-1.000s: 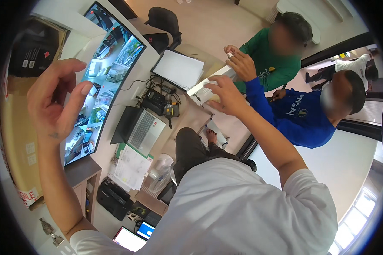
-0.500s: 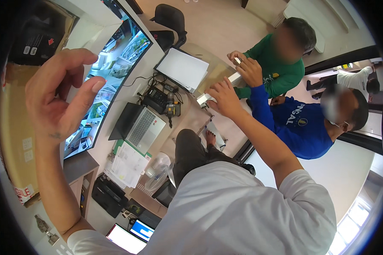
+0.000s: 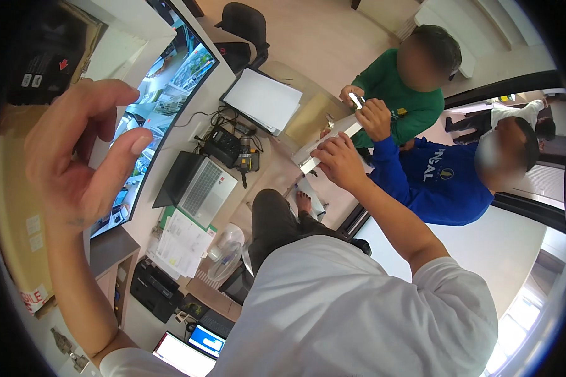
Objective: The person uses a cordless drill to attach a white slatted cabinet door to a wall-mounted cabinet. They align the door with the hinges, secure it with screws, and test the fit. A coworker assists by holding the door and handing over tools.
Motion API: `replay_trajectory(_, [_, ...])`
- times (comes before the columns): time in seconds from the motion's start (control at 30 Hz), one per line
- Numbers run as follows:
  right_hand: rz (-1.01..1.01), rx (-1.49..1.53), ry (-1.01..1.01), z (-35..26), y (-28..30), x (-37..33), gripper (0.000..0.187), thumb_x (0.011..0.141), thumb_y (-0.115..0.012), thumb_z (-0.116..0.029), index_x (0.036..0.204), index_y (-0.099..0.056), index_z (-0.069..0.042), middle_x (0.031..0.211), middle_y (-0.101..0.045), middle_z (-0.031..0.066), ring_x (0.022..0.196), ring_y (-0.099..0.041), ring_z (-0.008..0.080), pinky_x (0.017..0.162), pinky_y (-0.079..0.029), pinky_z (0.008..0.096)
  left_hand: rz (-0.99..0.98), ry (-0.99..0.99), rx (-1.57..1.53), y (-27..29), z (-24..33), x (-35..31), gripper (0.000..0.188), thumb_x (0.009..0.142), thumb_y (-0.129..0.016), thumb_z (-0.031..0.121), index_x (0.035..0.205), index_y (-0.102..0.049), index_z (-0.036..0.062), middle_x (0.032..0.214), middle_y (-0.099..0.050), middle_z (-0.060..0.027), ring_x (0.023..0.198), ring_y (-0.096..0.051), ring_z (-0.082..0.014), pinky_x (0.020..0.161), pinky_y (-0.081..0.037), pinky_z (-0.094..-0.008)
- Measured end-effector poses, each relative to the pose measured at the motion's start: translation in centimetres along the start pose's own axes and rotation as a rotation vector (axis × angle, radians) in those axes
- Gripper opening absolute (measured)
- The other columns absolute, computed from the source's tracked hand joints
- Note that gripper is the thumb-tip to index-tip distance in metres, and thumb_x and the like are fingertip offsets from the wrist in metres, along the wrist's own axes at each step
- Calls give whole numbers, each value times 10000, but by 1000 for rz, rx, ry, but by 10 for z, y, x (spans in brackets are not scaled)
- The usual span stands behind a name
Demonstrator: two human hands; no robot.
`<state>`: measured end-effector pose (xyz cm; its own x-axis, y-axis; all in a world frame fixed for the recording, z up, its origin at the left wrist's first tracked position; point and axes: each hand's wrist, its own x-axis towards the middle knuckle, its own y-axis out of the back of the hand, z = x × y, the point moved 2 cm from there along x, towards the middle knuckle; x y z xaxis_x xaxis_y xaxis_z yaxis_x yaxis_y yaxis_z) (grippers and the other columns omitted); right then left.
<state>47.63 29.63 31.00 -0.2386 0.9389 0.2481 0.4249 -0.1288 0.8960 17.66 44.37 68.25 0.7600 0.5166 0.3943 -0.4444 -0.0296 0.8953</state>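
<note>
My left hand is raised at the left, thumb and fingers apart in a C shape, with nothing between them. Behind it are a large cardboard box and a wide monitor. My right hand reaches forward, its fingers curled over the near end of a long white bar. Part of the bar is hidden by that hand. Just beyond, a blue-sleeved person's hand and a green-sleeved person's hand are at a small shiny metal piece.
The desk holds a laptop, a black desk phone, a yellow-and-black power drill, papers and a tray of white sheets. A black office chair stands beyond. Two people stand close at the right.
The white bar has turned and shows more of its side. My right hand has shifted slightly right and down with it. My left hand keeps its shape, now a little farther left.
</note>
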Motion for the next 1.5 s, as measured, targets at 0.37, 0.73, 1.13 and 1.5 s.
replay_trajectory(0.37, [-23, 6, -12, -3, 6, -8, 387, 735, -790, -89, 1101, -712, -187, 1077, -665, 14, 1154, -591, 249, 1141, -365, 534, -13, 55, -44, 1, 1, 0, 297, 782, -849, 134, 989, -698, -15, 826, -621, -40, 661, -477, -100, 544, -313, -233])
replay_trajectory(0.73, [-24, 24, -17, -2, 4, -13, 394, 727, -792, -71, 1097, -710, -181, 1076, -661, 21, 1157, -587, 258, 1151, -354, 544, -20, -6, -3, 1, 3, 2, 289, 790, -846, 146, 977, -698, -20, 835, -643, -64, 661, -498, -129, 568, -375, -253])
replay_trajectory(1.13, [-44, 27, 3, 1, 6, -15, 391, 728, -789, -75, 1099, -712, -174, 1073, -660, 19, 1139, -590, 249, 1160, -349, 533, -29, -2, -38, 2, 4, 2, 256, 799, -818, 105, 989, -695, -15, 816, -616, -54, 660, -489, -120, 563, -352, -252])
replay_trajectory(1.5, [-25, 7, 2, -1, 8, -13, 372, 723, -798, -94, 1079, -730, -176, 1024, -673, -7, 1131, -595, 219, 1164, -342, 523, -44, -20, -32, 2, 0, 1, 245, 826, -784, 89, 1029, -691, -12, 849, -615, -46, 675, -477, -90, 548, -301, -236])
